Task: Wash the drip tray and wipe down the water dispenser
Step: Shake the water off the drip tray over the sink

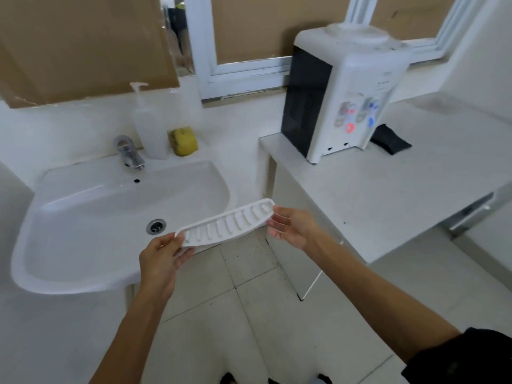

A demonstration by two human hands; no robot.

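A white counter (388, 189) carries the water dispenser (343, 90). Left of it, the sink (83, 217). Between them, above the sink's edge, the drip tray (227, 223) hangs, each end pinched in the grip of the left hand (162, 259) and right hand (293, 225).

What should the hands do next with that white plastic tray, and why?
Probably carry the white slotted plastic drip tray left over the white ceramic sink, under the silver tap. The left hand and right hand hold its ends beside the basin, and the tap is dry.

Bare forearms, black right sleeve (471, 356)
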